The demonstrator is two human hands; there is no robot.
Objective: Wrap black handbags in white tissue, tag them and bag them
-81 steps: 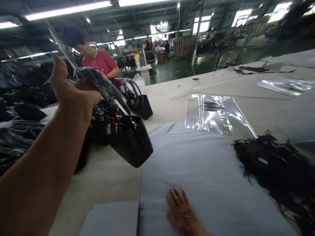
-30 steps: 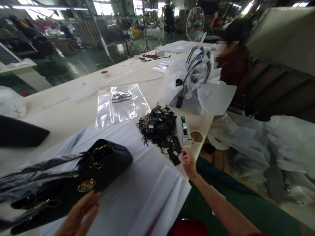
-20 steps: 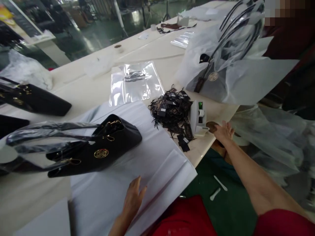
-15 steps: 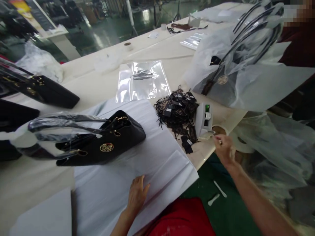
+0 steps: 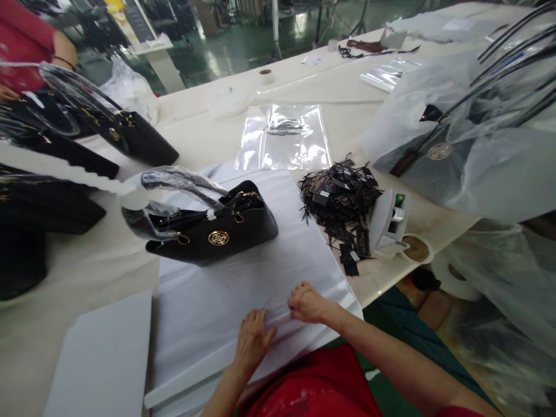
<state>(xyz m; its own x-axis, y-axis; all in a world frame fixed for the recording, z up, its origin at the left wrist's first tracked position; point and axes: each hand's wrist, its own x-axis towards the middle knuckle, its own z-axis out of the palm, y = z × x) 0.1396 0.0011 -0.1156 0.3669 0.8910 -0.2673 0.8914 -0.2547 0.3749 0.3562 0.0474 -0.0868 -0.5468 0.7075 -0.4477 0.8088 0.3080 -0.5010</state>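
A black handbag lies on pale paper, on the far side of both hands and mostly to their left. Its long axis runs left to right, the right end slightly farther away. The left hand, fingers extended and thumb apart, rests on the paper, below the bag's right half. The right hand is curled at the paper, nearer the bag's right end; whether it pinches anything cannot be told.

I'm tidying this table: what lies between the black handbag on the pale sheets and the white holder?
In the head view, part of the pale sheets, then a heap of black tags, separates the handbag from the holder.
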